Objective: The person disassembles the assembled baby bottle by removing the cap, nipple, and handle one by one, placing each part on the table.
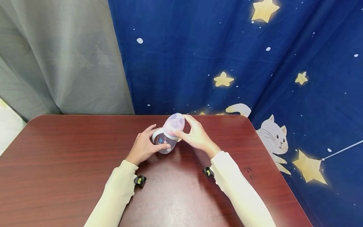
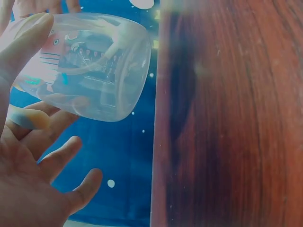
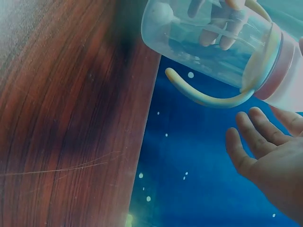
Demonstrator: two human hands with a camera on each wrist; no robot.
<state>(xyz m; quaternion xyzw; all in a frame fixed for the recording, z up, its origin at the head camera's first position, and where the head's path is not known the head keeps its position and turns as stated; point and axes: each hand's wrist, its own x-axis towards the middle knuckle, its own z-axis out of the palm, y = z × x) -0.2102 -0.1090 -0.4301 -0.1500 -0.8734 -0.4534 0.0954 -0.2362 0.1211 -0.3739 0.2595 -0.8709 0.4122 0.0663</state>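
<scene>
A clear baby bottle (image 1: 163,145) with a pink collar, two curved side handles and a see-through domed cap (image 1: 175,121) leans to the right above the table. My left hand (image 1: 143,147) grips its body, thumb across the printed front and the other fingers behind. Around the cap and collar, my right hand (image 1: 197,135) holds with thumb in front and fingertips at the far side. The left wrist view shows the rounded base (image 2: 125,71) raised off the wood. One pale handle (image 3: 208,100) curves free below the bottle in the right wrist view, near the right hand's lower fingers (image 3: 255,135).
The reddish-brown wooden table (image 1: 71,164) spreads around both arms, its far edge just behind the bottle. Beyond it hang a grey curtain (image 1: 71,63) and a blue curtain (image 1: 181,63) with stars and a cat. Dark scuff marks (image 1: 249,172) lie right of the right sleeve.
</scene>
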